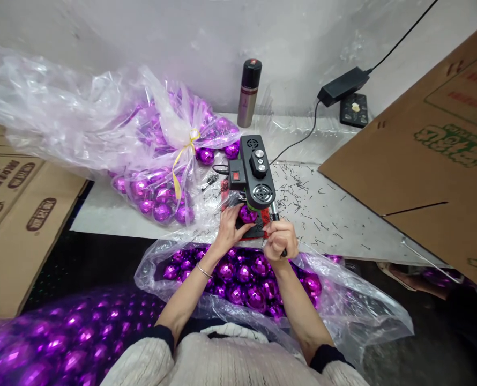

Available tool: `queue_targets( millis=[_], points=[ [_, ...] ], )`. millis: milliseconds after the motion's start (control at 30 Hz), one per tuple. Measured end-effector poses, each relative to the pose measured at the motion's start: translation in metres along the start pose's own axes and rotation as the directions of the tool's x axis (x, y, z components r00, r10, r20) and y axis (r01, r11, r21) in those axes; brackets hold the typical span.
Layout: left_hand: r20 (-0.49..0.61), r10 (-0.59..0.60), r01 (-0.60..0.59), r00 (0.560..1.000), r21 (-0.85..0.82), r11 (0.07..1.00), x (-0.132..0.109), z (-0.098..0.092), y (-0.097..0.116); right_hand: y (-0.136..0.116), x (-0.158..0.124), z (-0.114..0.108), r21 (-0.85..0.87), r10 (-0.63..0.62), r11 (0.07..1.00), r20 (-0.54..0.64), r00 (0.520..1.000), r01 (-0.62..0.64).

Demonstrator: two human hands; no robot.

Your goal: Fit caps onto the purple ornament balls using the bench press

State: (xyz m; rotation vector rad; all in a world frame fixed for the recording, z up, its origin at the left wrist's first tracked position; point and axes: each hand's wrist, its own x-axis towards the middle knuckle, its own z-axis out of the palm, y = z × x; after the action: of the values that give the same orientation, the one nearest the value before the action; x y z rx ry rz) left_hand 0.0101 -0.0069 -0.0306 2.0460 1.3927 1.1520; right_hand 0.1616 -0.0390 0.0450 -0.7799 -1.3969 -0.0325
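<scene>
My left hand [229, 229] holds a shiny purple ball [247, 214] up under the head of a small black machine [251, 171] on the white table [335, 214]. My right hand [279, 239] is closed around the machine's handle [275, 210] just right of the ball. Below both hands an open clear plastic bag [343, 300] holds several more faceted purple balls [246, 279] in my lap.
A tied plastic bag of purple balls [162, 177] lies at the left of the table. A dark spray can [248, 94] and a power adapter [343, 86] stand at the back. Cardboard sheets [431, 161] lean at right; boxes [17, 214] at left. Small wire bits litter the table.
</scene>
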Motion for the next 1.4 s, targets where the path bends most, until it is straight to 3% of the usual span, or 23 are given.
queue_targets(
  millis=[267,533,767,900,1100,1233,1300,1400],
  points=[
    [0.013,-0.023,0.023,1.0,-0.009,1.0,0.001,-0.001,0.001,-0.002,-0.003,-0.001,-0.012,0.033,0.999,-0.006,0.999,-0.033],
    [-0.013,0.029,-0.03,0.999,-0.014,0.999,0.0,0.001,-0.001,0.001,-0.007,-0.001,0.006,0.036,0.999,-0.015,0.999,-0.036],
    [0.007,-0.016,0.016,1.0,-0.004,1.0,0.002,0.001,-0.001,0.01,-0.016,0.004,0.038,0.036,0.999,-0.05,0.998,-0.034],
    [-0.002,-0.011,0.011,1.0,-0.017,1.0,0.002,0.002,-0.002,0.012,-0.018,0.004,0.023,0.0,1.0,0.014,1.0,0.0],
    [-0.03,0.006,-0.007,1.0,-0.037,0.999,0.006,0.005,-0.003,-0.012,0.026,0.0,-0.057,0.087,0.995,-0.02,0.996,-0.088],
    [-0.02,0.066,-0.067,0.998,-0.059,0.996,-0.004,-0.009,0.009,-0.028,0.056,0.001,-0.061,0.158,0.985,-0.027,0.987,-0.16],
    [0.032,0.12,-0.118,0.992,-0.044,0.992,-0.021,-0.023,0.019,-0.031,0.058,0.002,-0.067,0.166,0.984,-0.021,0.986,-0.167],
    [0.25,0.218,-0.227,0.943,0.01,0.974,-0.054,-0.045,0.035,-0.03,0.052,0.001,-0.049,0.124,0.991,-0.016,0.992,-0.124]
  ],
)
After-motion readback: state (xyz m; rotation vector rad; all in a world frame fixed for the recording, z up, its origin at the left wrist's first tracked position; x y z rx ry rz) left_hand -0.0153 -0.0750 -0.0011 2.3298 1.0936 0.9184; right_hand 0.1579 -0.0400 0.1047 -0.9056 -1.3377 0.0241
